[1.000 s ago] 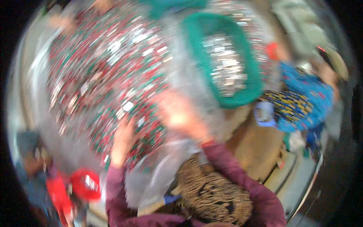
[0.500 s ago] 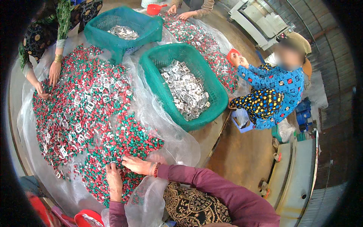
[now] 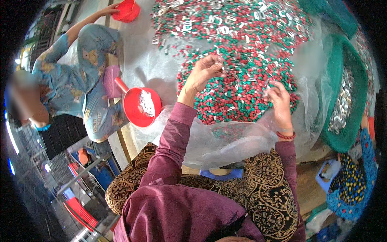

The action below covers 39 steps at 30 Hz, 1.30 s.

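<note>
A heap of small red and green pebble-like pieces (image 3: 229, 99), mixed with flat silvery metal pieces like slotted buckles (image 3: 223, 30), lies spread before me on a translucent sheet (image 3: 193, 139). Over its near left part hovers my left hand (image 3: 205, 74), fingers bent and tips pinched together; something small and pale shows at them, too blurred to name. My right hand (image 3: 280, 103) is at the heap's right side, thumb and fingers curled together around a small pale thing I cannot make out. To the left stands a red long-handled scoop (image 3: 128, 109) with silvery metal pieces in it.
At the right a green mesh-lined basket (image 3: 336, 139) holds many metal pieces. On the left a seated person (image 3: 66, 86) reaches to another red scoop (image 3: 127, 11). Another person in blue (image 3: 354, 189) sits far right. A blue stool edge (image 3: 221, 174) shows below me.
The view has swung left and down, bringing the red scoop and the left-hand person into sight. My hands have parted and lifted from the heap, the right one away to the right.
</note>
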Tool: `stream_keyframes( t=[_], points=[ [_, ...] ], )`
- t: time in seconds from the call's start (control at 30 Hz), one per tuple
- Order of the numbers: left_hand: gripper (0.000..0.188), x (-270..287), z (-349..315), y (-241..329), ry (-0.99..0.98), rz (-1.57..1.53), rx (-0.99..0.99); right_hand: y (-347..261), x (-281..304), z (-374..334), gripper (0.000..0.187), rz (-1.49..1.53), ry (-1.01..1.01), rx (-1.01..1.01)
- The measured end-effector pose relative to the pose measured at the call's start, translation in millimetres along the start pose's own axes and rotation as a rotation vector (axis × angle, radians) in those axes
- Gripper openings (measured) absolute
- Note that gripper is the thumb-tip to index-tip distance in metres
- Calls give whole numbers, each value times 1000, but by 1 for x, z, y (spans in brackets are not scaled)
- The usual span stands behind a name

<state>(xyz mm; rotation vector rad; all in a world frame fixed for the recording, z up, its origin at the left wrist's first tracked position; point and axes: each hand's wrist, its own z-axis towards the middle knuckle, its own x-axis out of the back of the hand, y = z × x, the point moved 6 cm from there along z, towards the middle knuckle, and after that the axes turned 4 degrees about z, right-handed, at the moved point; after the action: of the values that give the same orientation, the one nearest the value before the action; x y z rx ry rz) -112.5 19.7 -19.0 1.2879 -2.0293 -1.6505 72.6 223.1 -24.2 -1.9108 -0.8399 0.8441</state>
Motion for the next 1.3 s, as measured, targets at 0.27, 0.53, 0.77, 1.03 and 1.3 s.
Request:
stream_keyframes(
  t=[0.27, 0.53, 0.77, 1.03, 1.3],
  points=[
    [17, 2, -17, -23, -216, 58, 103, 6, -13, -5, 9, 128, -142, -114],
    [20, -23, -32, -57, -72, 1643, -208, 15, -9, 6, 31, -1188, 29, 297],
    [9, -25, -32, -19, -160, 146, 239, 40, -19, 16, 28, -1291, -58, 178],
    [19, -3, 7, -7, -39, -57, 100, 11, -19, 5, 42, -1104, 67, 158],
    [25, -21, 28, -42, 8, 1778, -292, 0, -41, 26, 23, -1217, -34, 415]
  ],
)
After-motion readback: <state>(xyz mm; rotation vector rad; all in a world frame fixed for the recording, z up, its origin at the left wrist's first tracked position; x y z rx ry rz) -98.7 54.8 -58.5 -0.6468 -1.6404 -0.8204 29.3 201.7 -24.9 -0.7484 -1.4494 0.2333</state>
